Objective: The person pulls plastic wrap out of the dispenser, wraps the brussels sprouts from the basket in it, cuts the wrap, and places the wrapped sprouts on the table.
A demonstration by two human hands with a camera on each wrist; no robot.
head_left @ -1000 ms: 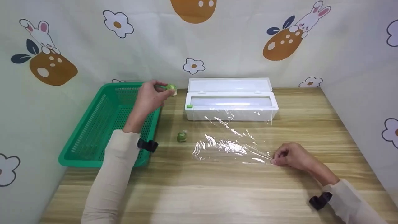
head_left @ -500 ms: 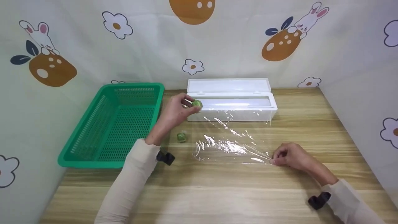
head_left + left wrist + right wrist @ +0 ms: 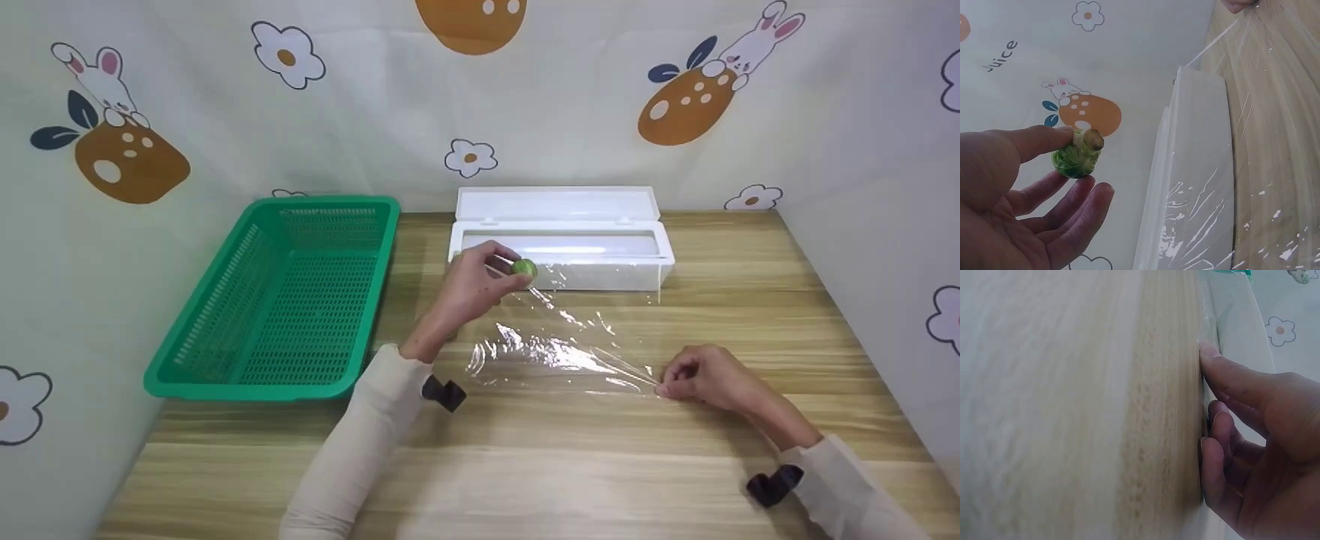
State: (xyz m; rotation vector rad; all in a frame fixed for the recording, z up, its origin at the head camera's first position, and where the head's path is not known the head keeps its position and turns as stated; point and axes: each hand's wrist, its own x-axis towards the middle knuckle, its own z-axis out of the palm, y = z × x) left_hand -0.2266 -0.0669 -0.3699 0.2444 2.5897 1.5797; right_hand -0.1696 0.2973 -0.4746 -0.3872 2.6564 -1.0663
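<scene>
My left hand [image 3: 474,286] pinches a Brussels sprout [image 3: 525,268] between thumb and fingers, above the sheet of cling film [image 3: 559,352]. In the left wrist view the sprout's cut stem end [image 3: 1094,139] faces the camera. The clear film runs out from a white cling film dispenser [image 3: 559,204], whose lid stands up, and lies spread over the wooden table. At the sheet's near right corner, my right hand [image 3: 709,379] pinches the film, pulling creases toward the fingertips. Another sprout on the table is nearly all hidden behind the left forearm.
A green plastic basket [image 3: 154,382] with slotted walls stands to the left of the left arm, with nothing in it. The wooden tabletop [image 3: 570,480] is enclosed by a patterned cloth [image 3: 360,112] at the back and sides.
From near the basket's back right corner, my left hand has carried the sprout rightward and nearer, over the film. The left arm now covers the sprout on the table. My right hand stays put.
</scene>
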